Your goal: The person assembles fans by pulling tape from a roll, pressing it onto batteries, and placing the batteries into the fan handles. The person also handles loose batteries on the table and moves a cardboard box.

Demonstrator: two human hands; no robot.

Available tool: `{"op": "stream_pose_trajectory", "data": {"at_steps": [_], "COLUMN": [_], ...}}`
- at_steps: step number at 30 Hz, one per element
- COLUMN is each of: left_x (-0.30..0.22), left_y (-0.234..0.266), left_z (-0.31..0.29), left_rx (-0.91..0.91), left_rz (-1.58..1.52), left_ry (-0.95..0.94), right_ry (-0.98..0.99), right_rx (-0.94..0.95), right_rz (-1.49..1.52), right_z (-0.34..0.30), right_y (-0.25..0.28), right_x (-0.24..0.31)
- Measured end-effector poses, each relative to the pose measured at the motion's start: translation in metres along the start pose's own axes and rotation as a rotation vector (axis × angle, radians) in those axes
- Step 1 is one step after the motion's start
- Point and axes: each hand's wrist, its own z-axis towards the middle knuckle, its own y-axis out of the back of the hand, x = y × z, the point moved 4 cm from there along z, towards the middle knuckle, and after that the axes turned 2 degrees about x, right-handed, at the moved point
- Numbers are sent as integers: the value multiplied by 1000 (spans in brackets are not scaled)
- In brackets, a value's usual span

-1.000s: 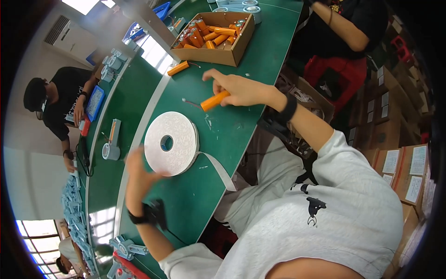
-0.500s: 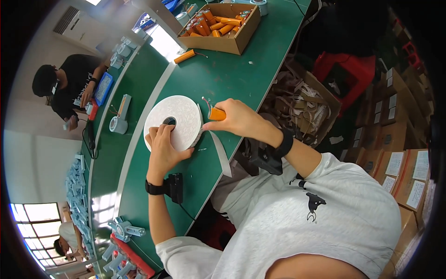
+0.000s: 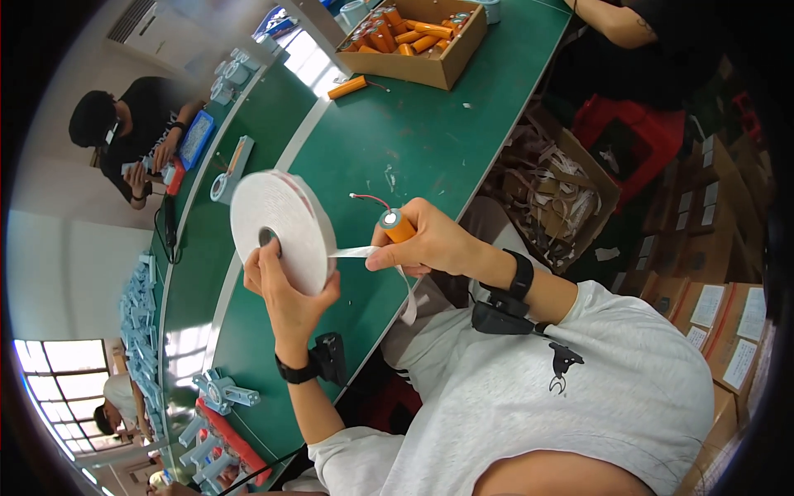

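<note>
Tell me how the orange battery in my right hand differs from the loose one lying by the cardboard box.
The held battery is gripped in your right hand; the loose battery lies on the green table near the cardboard box.
The held battery tilts its wired end toward the camera; the loose battery lies on its side.
The held battery is partly covered; the loose battery shows its length.
Both are orange cylinders, wired at one end.

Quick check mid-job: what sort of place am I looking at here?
Most likely a small factory assembly line or workshop. A long green workbench runs through it, with a cardboard box of orange cylinders on top, and a heap of similar light-blue parts lies farther off.
</note>
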Motion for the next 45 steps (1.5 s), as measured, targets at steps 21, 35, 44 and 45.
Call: {"op": "stream_pose_trajectory", "data": {"at_steps": [21,35,44,45], "left_x": [15,-30,49,80], "left_y": [-12,-36,-10,10], "left_z": [-6,-8,1,-9], "left_rx": [-442,-29,-13,-39], "left_rz": [-78,-18,-111,114], "left_ry": [45,-100,-15,62], "right_ry": [415,645,682,601], "right_rx": [-99,-667,0,-17], "right_rz": [-440,129,28,15], "right_z": [83,112,42,24], "right_y": [-41,49,94,107], "right_x": [81,71,105,91]}}
